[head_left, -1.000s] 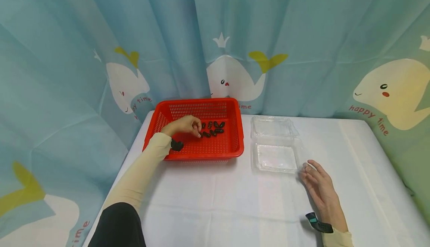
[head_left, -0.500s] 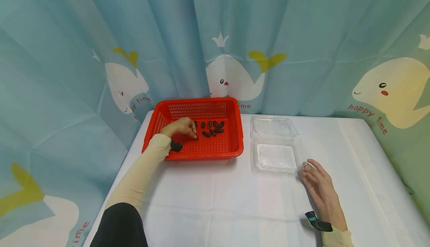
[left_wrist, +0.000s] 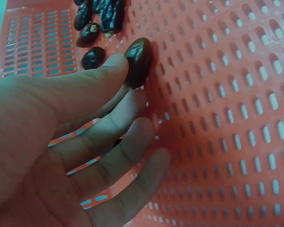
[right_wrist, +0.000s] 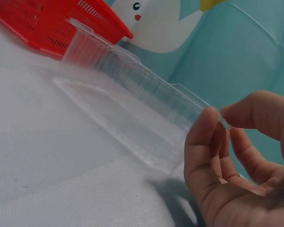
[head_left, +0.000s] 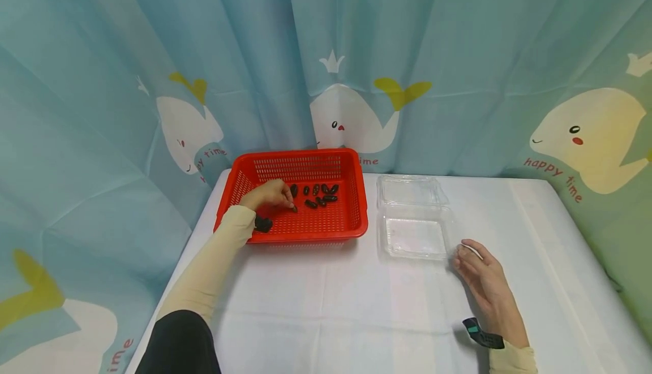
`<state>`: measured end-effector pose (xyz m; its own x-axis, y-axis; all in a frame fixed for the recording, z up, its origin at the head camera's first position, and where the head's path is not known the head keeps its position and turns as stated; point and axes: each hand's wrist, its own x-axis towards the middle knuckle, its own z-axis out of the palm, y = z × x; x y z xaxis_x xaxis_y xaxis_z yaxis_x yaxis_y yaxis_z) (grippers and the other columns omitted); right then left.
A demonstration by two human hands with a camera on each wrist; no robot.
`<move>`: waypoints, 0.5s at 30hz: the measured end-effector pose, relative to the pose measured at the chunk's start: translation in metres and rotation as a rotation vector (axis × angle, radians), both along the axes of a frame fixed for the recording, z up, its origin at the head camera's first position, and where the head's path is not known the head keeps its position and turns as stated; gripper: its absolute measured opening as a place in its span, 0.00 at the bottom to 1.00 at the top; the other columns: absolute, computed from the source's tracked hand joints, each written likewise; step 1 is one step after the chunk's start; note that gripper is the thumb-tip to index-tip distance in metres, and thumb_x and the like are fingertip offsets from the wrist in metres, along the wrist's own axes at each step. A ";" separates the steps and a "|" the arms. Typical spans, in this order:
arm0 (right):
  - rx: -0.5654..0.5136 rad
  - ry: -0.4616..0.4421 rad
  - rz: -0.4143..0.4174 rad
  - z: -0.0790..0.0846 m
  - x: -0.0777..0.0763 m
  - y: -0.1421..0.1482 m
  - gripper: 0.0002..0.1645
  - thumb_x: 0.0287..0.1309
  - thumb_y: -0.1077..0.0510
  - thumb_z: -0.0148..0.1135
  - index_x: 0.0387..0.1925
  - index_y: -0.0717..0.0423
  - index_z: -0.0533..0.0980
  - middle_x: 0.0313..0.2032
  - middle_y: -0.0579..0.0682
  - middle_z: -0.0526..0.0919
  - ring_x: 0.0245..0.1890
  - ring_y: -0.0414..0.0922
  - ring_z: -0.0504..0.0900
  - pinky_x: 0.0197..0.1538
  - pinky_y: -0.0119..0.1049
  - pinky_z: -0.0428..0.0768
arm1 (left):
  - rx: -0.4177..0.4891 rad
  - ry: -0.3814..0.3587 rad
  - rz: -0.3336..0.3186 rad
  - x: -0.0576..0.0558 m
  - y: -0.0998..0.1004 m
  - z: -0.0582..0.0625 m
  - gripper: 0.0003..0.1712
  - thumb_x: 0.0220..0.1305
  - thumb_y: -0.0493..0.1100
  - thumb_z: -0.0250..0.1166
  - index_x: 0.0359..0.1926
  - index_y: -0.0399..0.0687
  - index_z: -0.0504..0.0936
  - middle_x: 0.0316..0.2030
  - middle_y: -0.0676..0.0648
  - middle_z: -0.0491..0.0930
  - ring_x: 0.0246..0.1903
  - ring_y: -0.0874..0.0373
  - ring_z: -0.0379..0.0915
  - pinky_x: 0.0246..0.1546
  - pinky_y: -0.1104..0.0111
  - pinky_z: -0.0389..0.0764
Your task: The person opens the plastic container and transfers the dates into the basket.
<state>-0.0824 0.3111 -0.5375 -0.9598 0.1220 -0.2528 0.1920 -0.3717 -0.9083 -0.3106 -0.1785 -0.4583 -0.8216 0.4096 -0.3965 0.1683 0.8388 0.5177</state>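
Note:
Inside the red plastic basket (head_left: 305, 237), my left hand (head_left: 268, 194) pinches a dark, glossy date (left_wrist: 139, 61) between thumb and forefinger, close over the slotted floor. The forefinger is mostly hidden behind the thumb in the left wrist view. Several more dates (head_left: 316, 189) lie in loose rows just beyond and to the right of that hand. To the right of the basket stands a clear plastic clamshell box (head_left: 415, 238) with its lid folded back. My right hand (head_left: 481, 278) grips the front right corner of its rim between thumb and fingers (right_wrist: 201, 137).
The box's raised lid (head_left: 410, 190) lies toward the back of the white-covered table (head_left: 326, 306). A blue curtain (head_left: 254, 51) with whale prints hangs right behind the table and along its sides. The basket's tall walls surround my left hand.
My left hand has drawn back slightly left and toward me, bringing one date away from the front row. My right hand stays at the box corner.

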 end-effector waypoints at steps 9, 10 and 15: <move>0.029 0.028 0.075 0.001 0.000 0.011 0.15 0.75 0.64 0.57 0.58 0.47 0.75 0.43 0.38 0.86 0.42 0.32 0.85 0.49 0.26 0.85 | -0.012 0.092 -0.023 -0.003 -0.009 0.025 0.06 0.67 0.37 0.70 0.41 0.37 0.88 0.42 0.41 0.87 0.36 0.55 0.74 0.38 0.70 0.77; 0.049 0.025 0.079 0.001 0.000 0.012 0.15 0.75 0.64 0.57 0.57 0.46 0.76 0.42 0.38 0.86 0.42 0.32 0.85 0.49 0.26 0.85 | -0.014 0.101 -0.025 -0.002 -0.012 0.028 0.06 0.67 0.37 0.70 0.41 0.38 0.88 0.40 0.42 0.87 0.35 0.55 0.74 0.37 0.69 0.76; 0.120 0.010 0.085 0.003 0.004 0.029 0.14 0.75 0.63 0.58 0.54 0.44 0.77 0.39 0.37 0.86 0.40 0.33 0.85 0.48 0.27 0.85 | -0.016 0.169 -0.034 0.010 -0.034 0.048 0.03 0.66 0.36 0.70 0.37 0.38 0.86 0.34 0.43 0.85 0.31 0.56 0.73 0.36 0.68 0.76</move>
